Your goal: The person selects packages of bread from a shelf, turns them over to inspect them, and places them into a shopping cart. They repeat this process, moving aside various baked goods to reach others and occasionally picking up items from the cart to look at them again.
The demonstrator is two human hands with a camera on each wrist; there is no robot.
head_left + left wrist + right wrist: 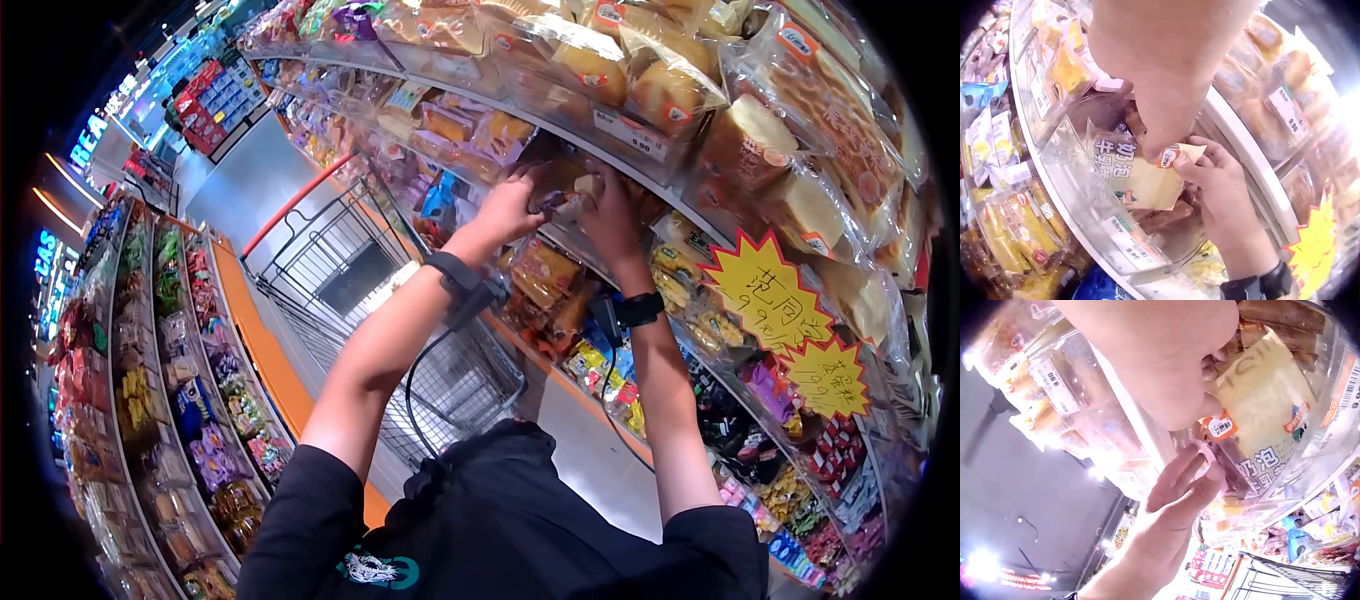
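Observation:
A clear packet with a cream-coloured panel, white lettering and an orange label (1147, 181) (1266, 394) is between both hands above a shelf compartment. My left hand (512, 212) (1169, 100) (1175, 509) grips its edge with curled fingers beside the orange label. At the opposite corner my right hand (612, 222) (1222, 181) (1166, 356) pinches the film between thumb and fingers. Brown packaged food (1163, 219) lies beneath the packet in the clear-walled compartment. The hands partly cover the packet, and its contents are hard to make out.
A shelf edge with price tags (630, 133) (1288, 115) runs just beyond the hands, bagged bread (665, 95) above it. Below left stands a wire shopping cart (340, 260). Yellow starburst signs (765, 290) hang at right. Another stocked shelf (170, 380) lines the left side.

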